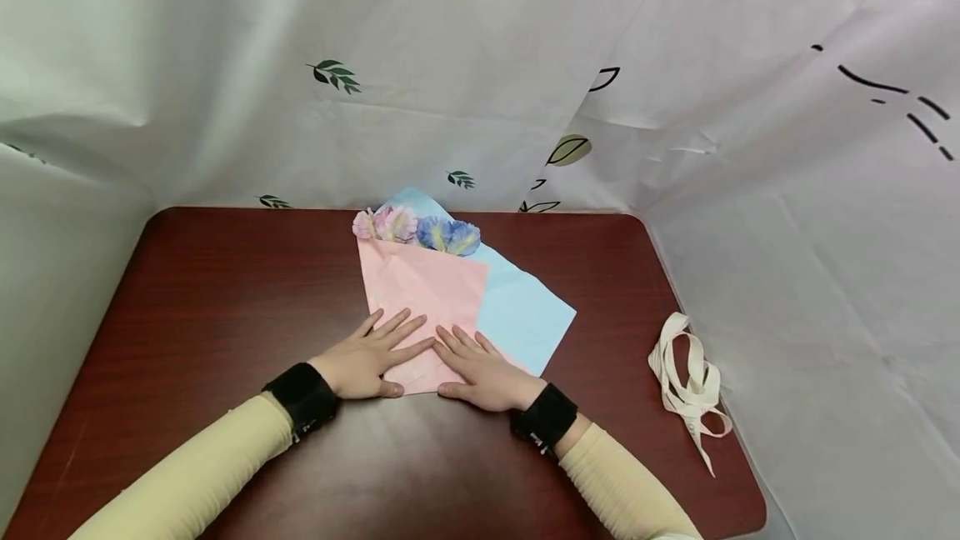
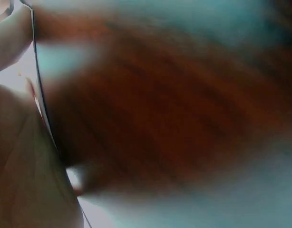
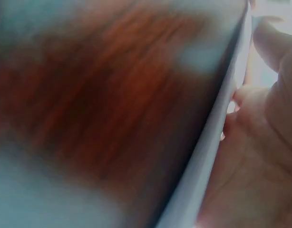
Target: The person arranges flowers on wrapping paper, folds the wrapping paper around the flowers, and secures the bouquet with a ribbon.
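Observation:
A sheet of pink wrapping paper (image 1: 427, 282) lies folded across the front of a light blue sheet (image 1: 521, 311). Pink artificial flowers (image 1: 393, 224) and blue ones (image 1: 450, 235) show above the pink fold; their stems are hidden. My left hand (image 1: 363, 363) rests with spread, straight fingers on the lower left of the pink paper. On its lower right, my right hand (image 1: 483, 375) lies likewise, its fingertips close to the left hand's. In the right wrist view, the right palm (image 3: 260, 152) appears beside the paper's pale edge; the left wrist view shows part of the left palm (image 2: 27, 156).
A bundle of cream ribbon (image 1: 686, 382) lies near the right edge of the dark red-brown table (image 1: 225, 290). Pale sheeting with leaf prints (image 1: 420, 140) hangs behind the table and at its sides. Black bands (image 1: 303, 397) wrap both wrists.

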Demonstrator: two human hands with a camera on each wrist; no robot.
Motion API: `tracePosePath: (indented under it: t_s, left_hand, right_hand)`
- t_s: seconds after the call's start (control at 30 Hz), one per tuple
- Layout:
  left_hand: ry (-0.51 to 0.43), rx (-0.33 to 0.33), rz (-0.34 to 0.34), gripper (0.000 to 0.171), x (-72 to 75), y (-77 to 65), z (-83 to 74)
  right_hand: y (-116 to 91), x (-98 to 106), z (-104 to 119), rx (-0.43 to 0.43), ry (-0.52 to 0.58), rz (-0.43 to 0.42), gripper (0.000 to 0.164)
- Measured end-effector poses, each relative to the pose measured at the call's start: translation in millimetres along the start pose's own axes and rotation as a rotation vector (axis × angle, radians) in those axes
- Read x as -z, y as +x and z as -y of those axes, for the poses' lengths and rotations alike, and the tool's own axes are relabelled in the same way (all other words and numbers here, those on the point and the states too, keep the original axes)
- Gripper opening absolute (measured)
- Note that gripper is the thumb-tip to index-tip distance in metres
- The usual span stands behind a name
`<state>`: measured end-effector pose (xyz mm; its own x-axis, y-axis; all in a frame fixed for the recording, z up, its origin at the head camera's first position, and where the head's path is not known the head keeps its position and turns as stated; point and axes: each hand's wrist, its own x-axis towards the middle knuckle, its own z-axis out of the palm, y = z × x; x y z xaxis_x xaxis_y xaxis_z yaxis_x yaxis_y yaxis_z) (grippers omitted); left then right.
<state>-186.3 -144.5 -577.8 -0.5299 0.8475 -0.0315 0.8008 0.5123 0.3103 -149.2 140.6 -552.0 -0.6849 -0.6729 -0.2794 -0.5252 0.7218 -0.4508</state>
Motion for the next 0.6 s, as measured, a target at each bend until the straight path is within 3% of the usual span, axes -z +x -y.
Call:
tracePosePath:
  t_s: [0.07,0.13,0.23,0.33,0.4,0.5,0.6]
  left_hand:
    - [-0.007,-0.004,-0.001,0.088,6.7,0.8,-6.3]
    - [-0.021,0.000,-0.006,0.082,14.2,3.2,-12.7]
    - [-0.019,0.029,-0.028,0.062,20.2,12.9,-17.5]
    - [0.029,0.027,-0.106,0.037,24.4,29.0,-19.6]
    - [0.076,0.014,-0.155,0.025,24.2,41.0,-20.0]
    - [0.122,-0.015,-0.173,0.031,22.3,55.4,-21.1]
    - [0.140,-0.013,-0.112,0.058,19.7,64.5,-21.7]
  right_hand:
    - [-8.7,0.2,-3.1,0.005,0.088,-0.086,0.070]
    - [-21.5,0.7,-2.4,-0.044,0.198,-0.230,0.067]
    - [-44.5,-2.1,5.0,-0.208,0.499,-0.503,0.062]
    - [-64.2,-9.0,14.2,-0.389,0.844,-0.744,0.059]
    - [-73.3,-14.0,17.9,-0.479,0.975,-0.858,0.059]
    - [-81.7,-19.4,20.6,-0.552,1.046,-0.966,0.066]
    - [-86.6,-22.7,23.1,-0.561,1.108,-1.015,0.076]
